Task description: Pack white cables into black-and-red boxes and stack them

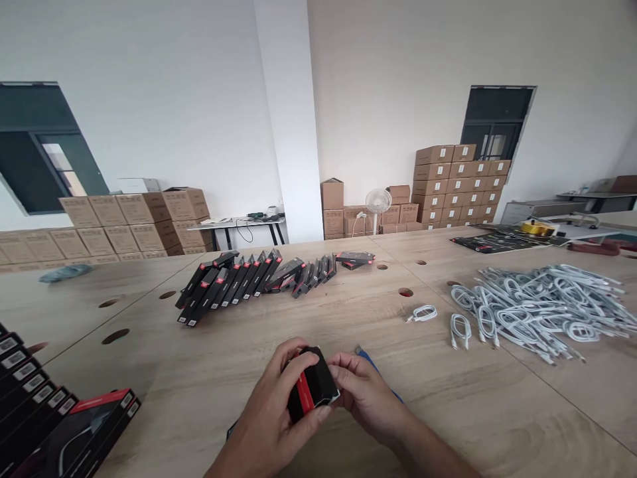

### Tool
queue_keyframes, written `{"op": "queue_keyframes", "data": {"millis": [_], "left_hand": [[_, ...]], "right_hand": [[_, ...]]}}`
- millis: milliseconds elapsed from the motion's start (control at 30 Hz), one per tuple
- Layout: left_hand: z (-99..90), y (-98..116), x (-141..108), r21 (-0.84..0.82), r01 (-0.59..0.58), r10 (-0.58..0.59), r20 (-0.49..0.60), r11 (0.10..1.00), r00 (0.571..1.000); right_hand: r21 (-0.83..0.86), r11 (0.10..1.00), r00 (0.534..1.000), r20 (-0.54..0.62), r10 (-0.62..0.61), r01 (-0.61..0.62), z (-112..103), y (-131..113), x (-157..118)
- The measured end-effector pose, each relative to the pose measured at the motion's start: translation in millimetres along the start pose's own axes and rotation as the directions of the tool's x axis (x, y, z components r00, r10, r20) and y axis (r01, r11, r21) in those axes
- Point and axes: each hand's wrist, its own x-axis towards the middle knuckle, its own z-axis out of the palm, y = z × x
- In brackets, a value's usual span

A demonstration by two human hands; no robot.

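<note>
Near the front of the table, my left hand [281,405] is closed around a small black and red box [318,382], thumb and fingers on opposite sides. At the box's right end, my right hand [363,392] has its thumb and forefinger pinched on the edge, where a pale rim of card shows. Partly hidden behind my right hand lies a long blue object [368,357], its kind not clear. A dark object peeks out beneath my left wrist, mostly covered.
Black boxes with red ends lean in a row [233,282] beyond my hands. More boxes [99,425] stand at the lower left. A pile of coiled white cables [537,309] covers the right side. Round holes [115,336] dot the table. Cartons [458,186] line the wall.
</note>
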Motion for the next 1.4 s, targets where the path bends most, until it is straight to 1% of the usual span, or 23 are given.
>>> {"op": "queue_keyframes", "data": {"millis": [167, 233, 267, 300, 333, 400, 433, 467, 500, 600, 667, 733, 800, 867, 933, 1000, 1067, 1167, 1200, 1233, 1267, 1333, 1400], "left_hand": [[7.9, 4.0, 0.2, 0.085, -0.012, 0.024, -0.143, 0.996, 0.989], [10.5, 6.7, 2.1, 0.105, -0.018, 0.041, -0.222, 0.994, 0.974], [11.5, 7.6, 3.4, 0.11, -0.006, 0.037, -0.286, 0.994, 0.957], [12.3, 7.8, 4.7, 0.103, 0.022, 0.017, -0.367, 0.994, 0.93], [13.3, 7.3, 5.8, 0.077, 0.064, -0.022, -0.456, 0.995, 0.89], [16.4, 4.4, 6.7, -0.049, 0.16, -0.156, -0.618, 0.986, 0.77], [18.8, 2.7, 6.3, -0.142, 0.191, -0.237, -0.656, 0.971, 0.717], [21.7, 1.4, 5.4, -0.239, 0.203, -0.311, -0.656, 0.95, 0.687], [25.1, 0.8, 4.2, -0.323, 0.198, -0.366, -0.629, 0.925, 0.686], [35.2, 5.0, 0.7, -0.465, 0.153, -0.41, -0.522, 0.872, 0.748], [38.9, 10.7, 0.0, -0.522, 0.117, -0.419, -0.508, 0.845, 0.753], [38.6, 14.8, 0.8, -0.584, 0.097, -0.449, -0.498, 0.806, 0.742], [34.6, 15.1, 2.0, -0.6, 0.083, -0.454, -0.5, 0.796, 0.738], [28.3, 12.5, 2.5, -0.555, 0.072, -0.411, -0.517, 0.829, 0.751], [21.7, 9.1, 2.1, -0.506, 0.051, -0.353, -0.522, 0.861, 0.776], [17.2, 7.1, 1.1, -0.488, 0.032, -0.308, -0.498, 0.872, 0.81], [15.6, 6.9, -0.1, -0.498, 0.011, -0.291, -0.49, 0.867, 0.822], [15.3, 9.1, -1.7, -0.543, -0.012, -0.319, -0.511, 0.839, 0.798], [14.3, 10.0, -2.2, -0.55, -0.012, -0.321, -0.505, 0.835, 0.801], [12.4, 11.0, -2.7, -0.546, -0.013, -0.305, -0.488, 0.838, 0.818], [9.5, 12.0, -3.1, -0.531, -0.021, -0.267, -0.459, 0.847, 0.848], [1.4, 14.0, -3.8, -0.497, -0.051, -0.172, -0.392, 0.866, 0.904], [-7.5, 16.1, -3.9, -0.471, -0.074, -0.106, -0.344, 0.879, 0.933]], "right_hand": [[0.022, 1.0, 1.0, -0.002, -0.001, 0.001, 2.9, -7.1, -0.1], [0.012, 1.0, 1.0, -0.004, -0.027, 0.027, 5.8, -11.9, -1.2], [-0.013, 0.998, 0.998, -0.007, -0.058, 0.058, 7.7, -14.3, -2.5], [-0.054, 0.994, 0.995, -0.006, -0.1, 0.1, 10.0, -16.5, -4.5], [-0.111, 0.982, 0.989, -0.001, -0.151, 0.15, 12.4, -18.2, -7.1], [-0.266, 0.927, 0.964, 0.034, -0.265, 0.264, 17.1, -18.9, -13.9], [-0.355, 0.88, 0.948, 0.061, -0.314, 0.314, 19.0, -17.6, -17.5], [-0.442, 0.824, 0.931, 0.086, -0.354, 0.355, 20.4, -15.2, -20.7], [-0.532, 0.752, 0.913, 0.114, -0.392, 0.39, 21.2, -11.9, -23.2], [-0.737, 0.502, 0.849, 0.182, -0.497, 0.452, 19.2, 0.0, -24.9], [-0.798, 0.379, 0.794, 0.193, -0.576, 0.468, 15.5, 5.1, -22.2], [-0.826, 0.3, 0.735, 0.188, -0.652, 0.477, 12.0, 5.0, -19.2], [-0.832, 0.233, 0.689, 0.224, -0.689, 0.503, 10.4, -0.5, -18.1], [-0.823, 0.169, 0.664, 0.297, -0.686, 0.542, 11.0, -9.1, -19.5], [-0.814, 0.137, 0.662, 0.348, -0.664, 0.565, 12.8, -17.2, -22.2], [-0.818, 0.13, 0.661, 0.347, -0.666, 0.56, 14.2, -21.6, -24.6], [-0.82, 0.166, 0.663, 0.304, -0.684, 0.547, 14.6, -21.1, -25.8], [-0.773, 0.315, 0.673, 0.188, -0.715, 0.551, 13.7, -15.8, -26.3], [-0.742, 0.365, 0.677, 0.158, -0.719, 0.562, 13.6, -14.8, -26.6], [-0.714, 0.399, 0.677, 0.141, -0.723, 0.575, 13.9, -14.8, -27.2], [-0.693, 0.417, 0.679, 0.143, -0.72, 0.588, 14.6, -16.0, -27.9], [-0.679, 0.414, 0.687, 0.184, -0.703, 0.606, 17.3, -21.8, -29.5], [-0.686, 0.401, 0.697, 0.217, -0.683, 0.607, 21.2, -29.4, -30.8]]}}
